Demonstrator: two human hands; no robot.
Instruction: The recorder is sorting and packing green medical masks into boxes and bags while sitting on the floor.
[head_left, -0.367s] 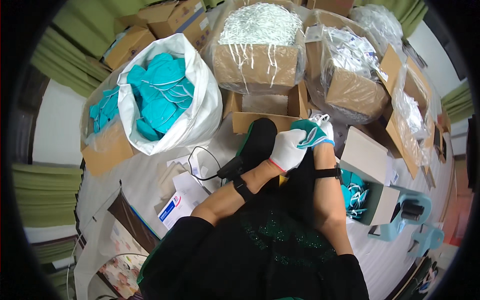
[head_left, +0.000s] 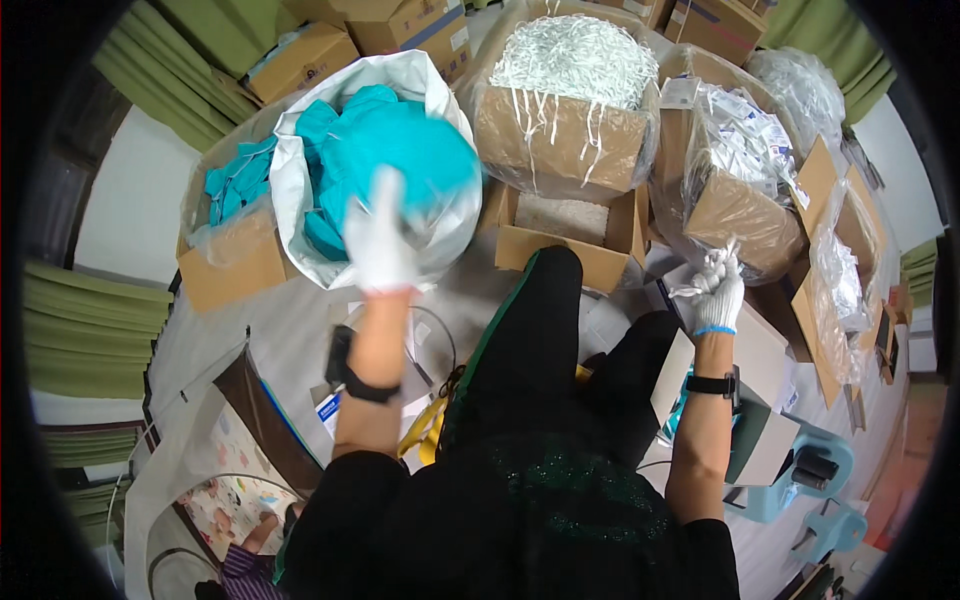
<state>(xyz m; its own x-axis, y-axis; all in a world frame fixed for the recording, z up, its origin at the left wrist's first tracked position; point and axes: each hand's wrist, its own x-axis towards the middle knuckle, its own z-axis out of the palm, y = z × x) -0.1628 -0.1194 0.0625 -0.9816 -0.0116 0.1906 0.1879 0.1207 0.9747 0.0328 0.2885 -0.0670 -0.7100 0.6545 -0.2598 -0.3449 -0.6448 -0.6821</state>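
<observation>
My left hand [head_left: 380, 235], in a white knit glove and smeared by motion, is over the front of a white sack [head_left: 292, 200] filled with teal face masks [head_left: 325, 235]. A blurred teal face mask [head_left: 435, 165] is at its fingertips and seems held there. My right hand [head_left: 722, 303], in a white glove with a blue cuff, is raised at the right, closed on a small bunch of white elastic straps [head_left: 720, 262]. Below it is an open white box [head_left: 770, 432] with teal masks, partly hidden by my forearm.
A carton [head_left: 560, 140] heaped with white straps stands ahead, a smaller open carton [head_left: 560, 245] before it. Rightward are a carton of white packets [head_left: 745, 140] and a light-blue stool [head_left: 800, 470]. At lower left, another person's striped sleeve [head_left: 250, 572] shows beside a tent-like cover.
Both hands were together over my lap on a teal face mask. They have parted: the left has swung left to the sack, the right has moved right with white straps.
</observation>
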